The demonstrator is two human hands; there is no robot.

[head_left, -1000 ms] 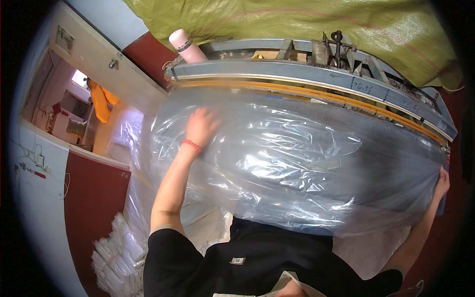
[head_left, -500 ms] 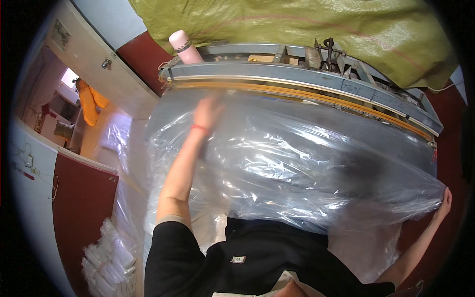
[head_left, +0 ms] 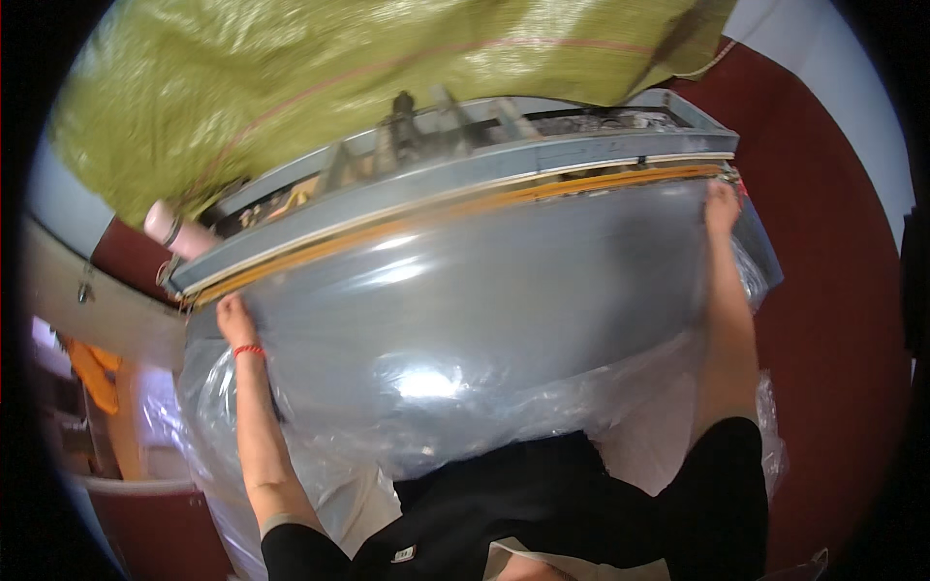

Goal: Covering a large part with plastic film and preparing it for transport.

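Observation:
A big clear plastic sheet [head_left: 465, 310] lies stretched smooth over a grey machine bed, its far edge along an orange strip [head_left: 455, 218]. My left hand [head_left: 232, 318], with a red band on the wrist, presses the sheet's far left corner by the strip. My right hand [head_left: 722, 203] holds the sheet's far right corner at the machine's end. Both arms are spread wide and the near part of the sheet bunches up against my dark shirt.
A grey metal frame [head_left: 484, 155] runs behind the strip, with a pink roll end [head_left: 174, 232] at its left. A green woven sack [head_left: 339, 77] fills the top. Red floor [head_left: 833, 320] lies to the right; an orange cloth [head_left: 92, 373] hangs at the left.
The view swung left. My left hand slid to the sheet's far left corner and my right hand rose to the far right corner; the crumpled sheet is now pulled flat.

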